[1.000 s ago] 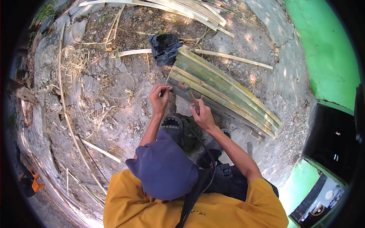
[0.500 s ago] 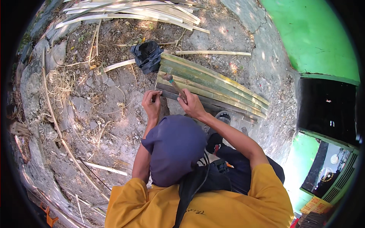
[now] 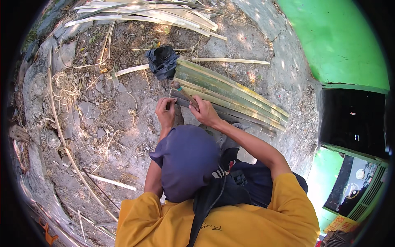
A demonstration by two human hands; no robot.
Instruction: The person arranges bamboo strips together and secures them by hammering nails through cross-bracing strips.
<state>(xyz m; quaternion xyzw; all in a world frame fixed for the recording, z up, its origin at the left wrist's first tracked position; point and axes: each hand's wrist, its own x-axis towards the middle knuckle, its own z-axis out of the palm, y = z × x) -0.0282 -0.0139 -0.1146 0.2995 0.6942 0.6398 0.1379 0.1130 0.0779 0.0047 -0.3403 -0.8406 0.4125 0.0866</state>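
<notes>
My right hand (image 3: pixel 205 111) is closed round the wooden handle of a hammer (image 3: pixel 187 97). The hammer's head hangs over the left end of a panel of bamboo slats (image 3: pixel 230 88), laid side by side and mostly green. My left hand (image 3: pixel 165 114) pinches at the left end of the dark slat (image 3: pixel 218 110) along the panel's near edge. Whatever sits between its fingertips is too small to make out. Touching the panel's far left corner is a black plastic bag (image 3: pixel 162 61), its mouth gaping.
Pale split bamboo strips (image 3: pixel 164 17) lie piled at the far side. Tangled fibres (image 3: pixel 68 92) and a long curved strip (image 3: pixel 61 133) are on the rough ground at left. A green wall (image 3: pixel 337 45) with a dark opening (image 3: pixel 352 119) stands at right.
The hammer's head has shifted slightly left and nearer to my left hand, as my right hand turned a little. My left hand stays at the slat's end.
</notes>
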